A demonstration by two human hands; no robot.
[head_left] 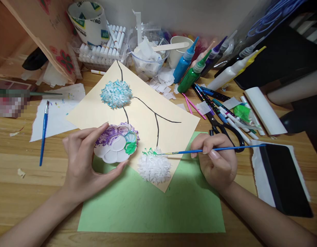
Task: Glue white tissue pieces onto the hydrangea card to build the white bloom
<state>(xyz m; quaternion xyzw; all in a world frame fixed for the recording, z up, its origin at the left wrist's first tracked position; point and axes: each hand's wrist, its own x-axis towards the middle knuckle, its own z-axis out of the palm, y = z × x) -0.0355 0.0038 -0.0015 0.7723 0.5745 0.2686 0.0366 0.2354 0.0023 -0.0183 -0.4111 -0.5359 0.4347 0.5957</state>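
Note:
My left hand point(88, 161) grips a small white paint palette point(113, 151) by its edges, with purple, pale blue and green paint in its wells. In my right hand point(216, 159) is a thin blue paintbrush point(190, 151), pinched between thumb and fingers. Its tip touches the top of a white paper flower point(155, 169), where green dabs show. The flower sits on a cream sheet point(143, 120) with black drawn stems. Higher on that sheet is a blue-and-white paper flower point(116, 94). Purple-tipped petals peek out behind the palette, mostly hidden by it.
Green paper point(153, 212) lies under the cream sheet. Another blue brush point(44, 137) rests at left on torn white paper point(60, 109). Behind stand paint bottles point(187, 79), a bowl of paper scraps point(148, 60) and markers point(104, 51). Scissors point(225, 132) and a black phone-like slab point(285, 178) lie right.

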